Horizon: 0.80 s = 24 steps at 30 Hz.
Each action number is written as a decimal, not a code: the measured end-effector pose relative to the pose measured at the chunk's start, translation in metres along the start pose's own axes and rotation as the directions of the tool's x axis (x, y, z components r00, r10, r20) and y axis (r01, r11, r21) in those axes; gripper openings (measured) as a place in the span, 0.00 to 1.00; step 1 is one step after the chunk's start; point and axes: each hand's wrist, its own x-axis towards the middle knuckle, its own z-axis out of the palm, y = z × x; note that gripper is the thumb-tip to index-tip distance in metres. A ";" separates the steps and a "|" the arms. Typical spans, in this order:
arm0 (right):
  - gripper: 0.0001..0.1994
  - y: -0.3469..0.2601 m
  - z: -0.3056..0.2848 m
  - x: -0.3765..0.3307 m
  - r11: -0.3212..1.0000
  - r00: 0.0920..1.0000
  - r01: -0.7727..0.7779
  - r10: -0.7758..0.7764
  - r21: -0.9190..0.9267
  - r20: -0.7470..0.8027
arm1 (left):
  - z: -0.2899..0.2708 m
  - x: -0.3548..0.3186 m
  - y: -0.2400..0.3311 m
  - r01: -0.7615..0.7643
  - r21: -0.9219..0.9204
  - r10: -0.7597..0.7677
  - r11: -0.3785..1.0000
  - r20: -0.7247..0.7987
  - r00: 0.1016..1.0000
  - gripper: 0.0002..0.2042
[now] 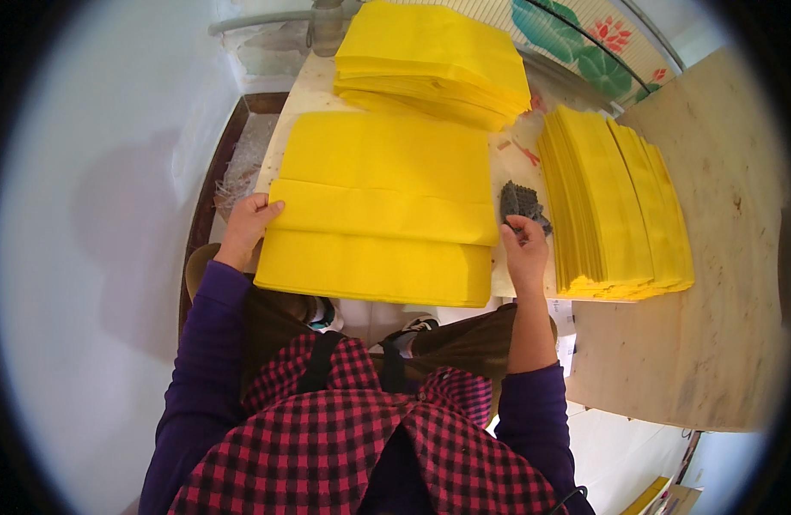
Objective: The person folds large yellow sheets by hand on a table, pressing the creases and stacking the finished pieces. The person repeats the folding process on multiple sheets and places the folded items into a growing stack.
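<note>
Fingers of the left hand (248, 227) pinch the left edge of a folded yellow sheet (383, 211) lying on the yellow stack (374, 271) in front of the person; those of the right hand (527, 251) bend inward beside the sheet's right edge, and I can't tell whether they grip it. That stack hides most of the tabletop (501, 279), whose bare strip leaves narrow room before the right-hand pile (597, 206). Half behind the right hand sits a dark grey cloth (522, 201), its lower part covered. Farther off, a small red object (526, 153) is hard to make out, near the back pile (430, 47).
</note>
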 end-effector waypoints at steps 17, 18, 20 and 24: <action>0.25 -0.046 0.016 -0.014 0.921 0.932 0.355 -0.337 -0.160 0.129 | 0.002 -0.015 0.023 0.010 -0.111 0.003 0.994 0.114 0.993 0.12; 0.26 -0.052 0.017 -0.012 0.908 0.916 0.391 -0.368 -0.150 0.159 | 0.002 -0.016 0.024 0.021 -0.087 -0.013 0.996 0.099 0.995 0.12; 0.28 -0.066 0.022 -0.006 0.889 0.883 0.443 -0.410 -0.119 0.229 | 0.003 -0.017 0.027 0.011 -0.082 -0.002 0.997 0.116 0.993 0.13; 0.30 -0.094 0.036 0.004 0.839 0.810 0.522 -0.430 -0.156 0.398 | 0.003 -0.018 0.027 0.006 -0.107 0.008 0.994 0.129 0.992 0.14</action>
